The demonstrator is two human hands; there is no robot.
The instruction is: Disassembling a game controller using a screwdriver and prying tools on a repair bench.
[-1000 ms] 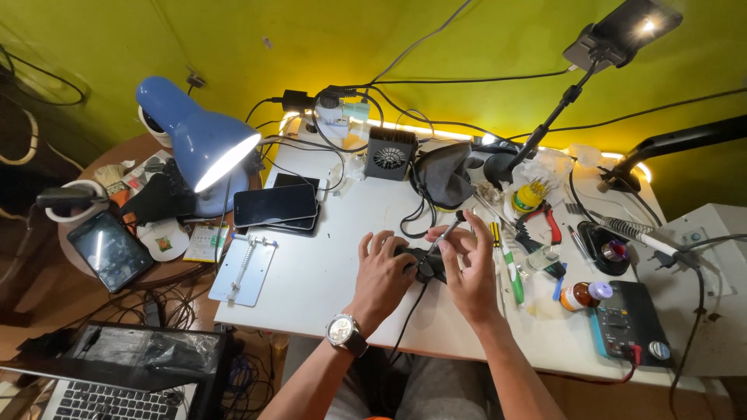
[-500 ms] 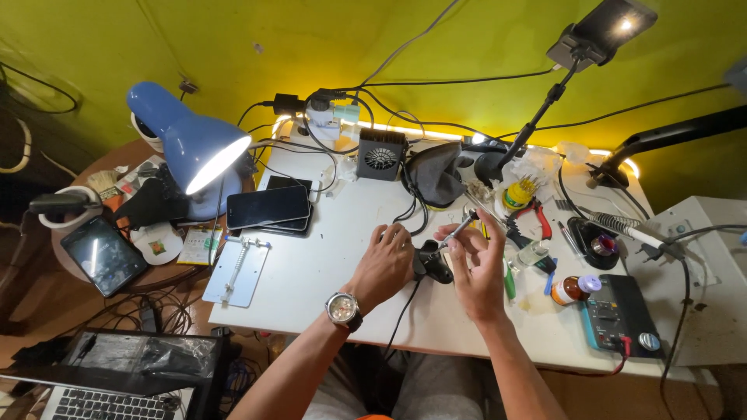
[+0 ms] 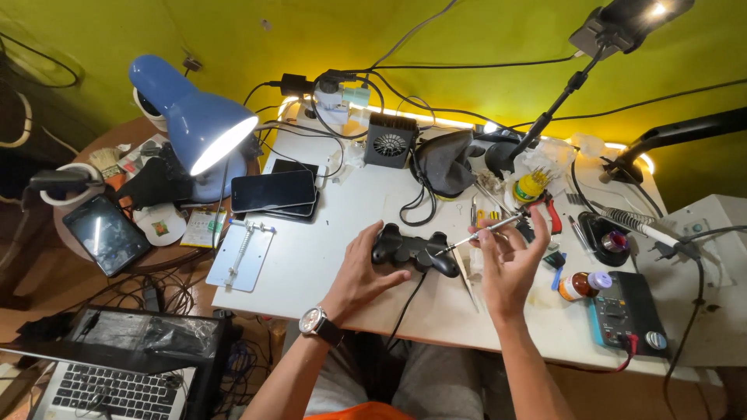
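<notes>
The game controller (image 3: 412, 251) under the left hand (image 3: 359, 272) is black plastic with a soft sheen on its grips. The screwdriver (image 3: 481, 232) in the right hand (image 3: 507, 260) has a bright, polished metal shaft. The bench (image 3: 327, 257) top is smooth, matt white. At its left edge lies a holder plate (image 3: 242, 255) of pale brushed metal. Near the back left corner, stacked phones (image 3: 274, 192) show glossy black glass, and the desk lamp (image 3: 191, 124) has a smooth, glossy blue shade. The small fan (image 3: 390, 141) at the back edge is matt black plastic. The wristwatch (image 3: 315, 320) has a shiny metal case.
</notes>
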